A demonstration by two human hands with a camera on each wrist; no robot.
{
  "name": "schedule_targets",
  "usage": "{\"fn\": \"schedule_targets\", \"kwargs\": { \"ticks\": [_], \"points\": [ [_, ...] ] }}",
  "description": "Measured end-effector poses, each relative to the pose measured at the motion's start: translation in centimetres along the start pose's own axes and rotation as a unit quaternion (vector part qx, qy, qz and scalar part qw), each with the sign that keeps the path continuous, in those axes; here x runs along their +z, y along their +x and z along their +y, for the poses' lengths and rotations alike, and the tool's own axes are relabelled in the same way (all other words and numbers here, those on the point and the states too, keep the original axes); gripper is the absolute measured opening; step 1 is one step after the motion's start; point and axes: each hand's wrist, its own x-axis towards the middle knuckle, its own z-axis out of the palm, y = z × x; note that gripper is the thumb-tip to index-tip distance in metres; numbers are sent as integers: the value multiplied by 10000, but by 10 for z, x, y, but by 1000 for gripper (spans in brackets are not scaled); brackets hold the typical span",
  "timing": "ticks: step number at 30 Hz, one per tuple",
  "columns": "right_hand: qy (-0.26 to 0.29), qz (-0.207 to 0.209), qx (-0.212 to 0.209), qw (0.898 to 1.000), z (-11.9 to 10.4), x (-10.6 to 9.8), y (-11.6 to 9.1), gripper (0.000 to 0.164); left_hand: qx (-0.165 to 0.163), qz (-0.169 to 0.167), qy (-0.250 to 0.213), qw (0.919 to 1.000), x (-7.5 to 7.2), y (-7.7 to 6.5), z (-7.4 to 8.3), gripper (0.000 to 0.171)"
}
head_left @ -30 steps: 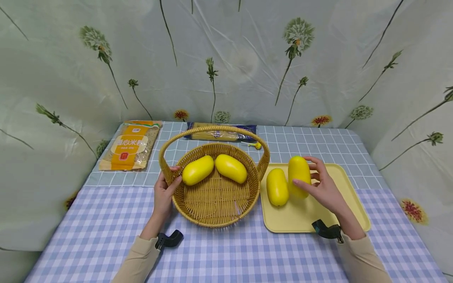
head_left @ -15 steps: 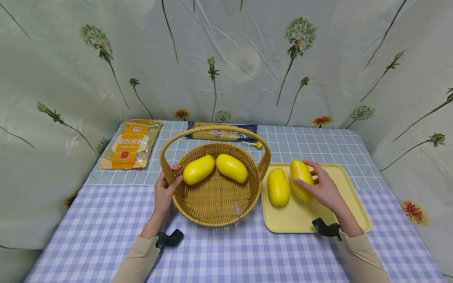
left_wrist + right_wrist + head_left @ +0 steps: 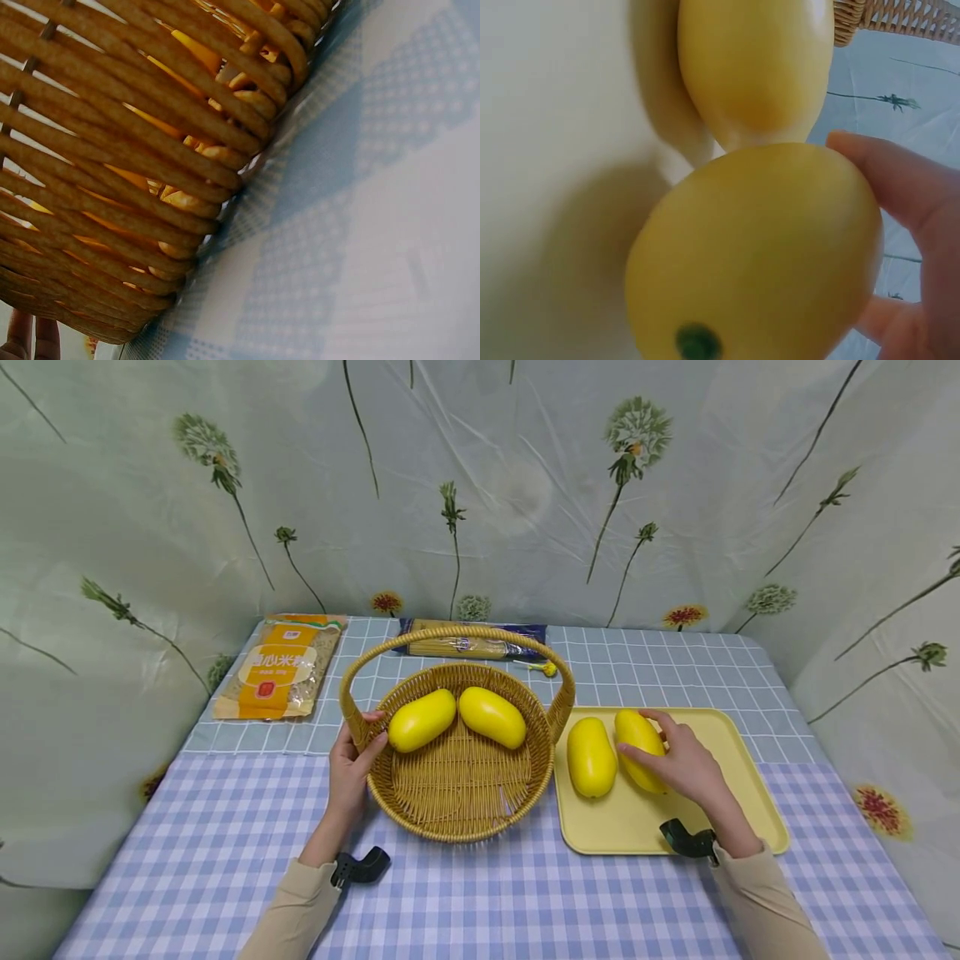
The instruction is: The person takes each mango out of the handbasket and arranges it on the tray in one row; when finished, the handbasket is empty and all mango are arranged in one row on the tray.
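Note:
My left hand grips the left side of a wicker basket at the foot of its arched handle, thumb over the rim; in the left wrist view its fingers show past the woven wall. Two smooth yellow melons lie at the back inside the basket. To the right, my right hand holds a third yellow melon between thumb and fingers, low over the yellow tray. Beside it on the tray lies another melon. The right wrist view shows the held melon's green end spot.
A bag of grain-like food lies at the back left. Behind the basket is a long pack of noodles, with a small yellow flower-like piece near it. A checked cloth covers the front of the table.
My right hand has lowered the melon onto or close over the tray and tilted it, its top leaning left. The left hand and basket have stayed in place.

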Motion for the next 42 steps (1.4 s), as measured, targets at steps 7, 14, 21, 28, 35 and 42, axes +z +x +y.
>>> {"fn": "schedule_targets", "kwargs": {
  "ticks": [7,14,21,28,35,42],
  "points": [
    [-276,-59,145,9995,0,2,-1,82,-45,59,-12,10000,0,-1,0,27],
    [-420,-128,122,9990,1,5,0,82,-76,75,-41,9999,0,-1,0,29],
    [-492,-166,215,9984,-2,6,0,83,-5,52,-57,10000,0,-2,-1,30],
    [-547,-205,232,9980,-5,6,-1,84,103,-1,-78,9999,0,-1,-2,29],
    [-540,-233,223,9980,-6,6,-4,84,91,-10,-59,9999,0,0,-2,30],
    [-546,-219,154,9982,-3,6,-7,81,92,-5,-115,9999,0,0,-1,29]
  ]
}}
